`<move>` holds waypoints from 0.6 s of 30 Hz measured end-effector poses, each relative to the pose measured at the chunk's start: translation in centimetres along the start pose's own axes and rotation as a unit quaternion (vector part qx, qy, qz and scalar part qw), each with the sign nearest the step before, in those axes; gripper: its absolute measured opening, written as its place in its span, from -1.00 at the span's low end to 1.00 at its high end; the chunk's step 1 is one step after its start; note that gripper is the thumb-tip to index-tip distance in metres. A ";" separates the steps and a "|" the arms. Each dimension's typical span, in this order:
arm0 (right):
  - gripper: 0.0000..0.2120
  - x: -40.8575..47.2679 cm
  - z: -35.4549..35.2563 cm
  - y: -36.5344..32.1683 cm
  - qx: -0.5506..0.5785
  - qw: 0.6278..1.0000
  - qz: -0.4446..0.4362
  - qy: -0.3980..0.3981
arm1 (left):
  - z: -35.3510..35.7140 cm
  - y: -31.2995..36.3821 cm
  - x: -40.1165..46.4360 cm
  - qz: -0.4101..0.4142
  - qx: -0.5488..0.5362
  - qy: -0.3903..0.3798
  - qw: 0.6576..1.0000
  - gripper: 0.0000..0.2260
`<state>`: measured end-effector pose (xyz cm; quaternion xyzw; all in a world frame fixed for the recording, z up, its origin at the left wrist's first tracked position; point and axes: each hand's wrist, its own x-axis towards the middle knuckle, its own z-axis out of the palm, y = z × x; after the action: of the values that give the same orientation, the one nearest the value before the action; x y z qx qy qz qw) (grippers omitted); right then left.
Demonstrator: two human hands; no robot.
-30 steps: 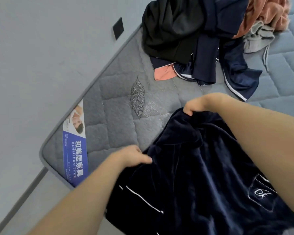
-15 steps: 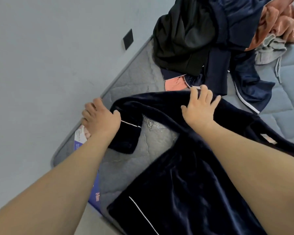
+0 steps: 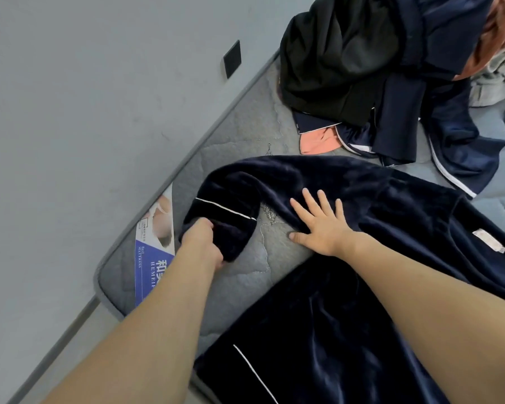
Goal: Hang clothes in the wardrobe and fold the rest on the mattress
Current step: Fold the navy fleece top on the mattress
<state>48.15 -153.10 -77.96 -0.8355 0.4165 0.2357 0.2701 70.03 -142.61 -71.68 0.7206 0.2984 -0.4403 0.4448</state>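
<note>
A dark navy velvet pyjama top [image 3: 391,217] with thin white piping lies spread on the grey quilted mattress [image 3: 239,147]. One sleeve curves toward the mattress corner. My left hand [image 3: 201,240] grips the cuff end of that sleeve, fingers curled into the cloth. My right hand [image 3: 318,225] lies flat with fingers spread on the upper part of the sleeve, pressing it down. A small label shows inside the garment at the right.
A heap of clothes [image 3: 376,68], black, navy, salmon and grey, sits at the far side of the mattress. The grey wall [image 3: 85,112] with a black socket plate [image 3: 232,59] runs along the mattress edge. A blue printed label [image 3: 152,260] marks the near corner.
The top went from bunched in both hands to spread out. My left hand pulled back and now grips the sleeve cuff. My right hand flattened on the sleeve.
</note>
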 end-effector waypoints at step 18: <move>-0.34 -22.4 0.4 22.3 0.872 0.351 0.269 0.212 | 18.3 -18.1 -21.8 0.370 0.502 -0.545 0.561 -0.73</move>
<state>17.60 -151.44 -70.07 0.0042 0.6333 -0.3850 0.6713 38.91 -152.26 -62.87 0.4975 -0.5628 -0.6246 0.2136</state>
